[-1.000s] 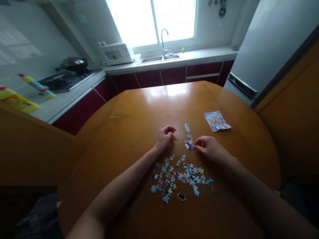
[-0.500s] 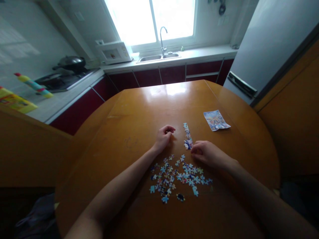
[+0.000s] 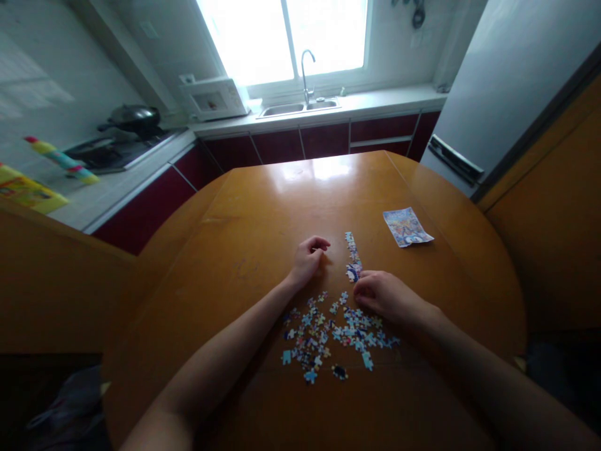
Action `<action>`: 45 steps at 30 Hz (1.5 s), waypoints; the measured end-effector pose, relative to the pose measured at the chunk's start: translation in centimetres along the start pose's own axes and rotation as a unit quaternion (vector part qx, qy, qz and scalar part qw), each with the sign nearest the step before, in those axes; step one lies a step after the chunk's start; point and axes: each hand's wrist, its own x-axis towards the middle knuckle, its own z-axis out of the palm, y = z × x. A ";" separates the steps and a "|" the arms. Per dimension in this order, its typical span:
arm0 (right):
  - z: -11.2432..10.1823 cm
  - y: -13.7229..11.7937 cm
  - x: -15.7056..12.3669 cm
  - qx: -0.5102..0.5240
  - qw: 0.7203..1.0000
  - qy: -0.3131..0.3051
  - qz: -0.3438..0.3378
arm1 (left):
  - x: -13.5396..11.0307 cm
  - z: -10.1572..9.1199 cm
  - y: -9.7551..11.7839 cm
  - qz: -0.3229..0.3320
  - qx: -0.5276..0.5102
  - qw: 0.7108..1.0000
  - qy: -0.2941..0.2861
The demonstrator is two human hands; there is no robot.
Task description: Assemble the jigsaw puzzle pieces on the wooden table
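A round wooden table (image 3: 263, 207) carries a scatter of loose jigsaw pieces (image 3: 328, 338) in front of me. A short joined strip of pieces (image 3: 351, 254) lies beyond the scatter. My left hand (image 3: 307, 258) rests on the table left of the strip, its fingers curled in, with nothing visible inside. My right hand (image 3: 382, 294) lies at the near end of the strip, over the scatter's far edge, fingers bent down onto the pieces; what they hold, if anything, is hidden.
A small printed picture card (image 3: 406, 227) lies on the table to the far right. Behind the table run a kitchen counter with a sink (image 3: 300, 108), a white appliance (image 3: 216, 99) and a wok on a stove (image 3: 134, 119). A grey fridge (image 3: 498, 81) stands at the right.
My right hand has slid left and towards me, from beside the strip's near end to the edge of the loose pieces. My left hand has stayed in place.
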 end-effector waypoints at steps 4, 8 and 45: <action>0.5 -0.4 -0.1 0.008 1.000 -0.007 -0.010 | 0.0 0.0 0.1 0.003 -0.004 1.000 -0.003; 1.1 -1.2 -0.3 -0.001 1.000 -0.015 -0.012 | 0.0 0.0 0.2 0.002 -0.004 1.000 -0.002; 2.9 -2.5 -0.9 -0.034 0.999 -0.015 0.008 | 0.0 0.1 0.2 0.011 0.014 1.000 -0.016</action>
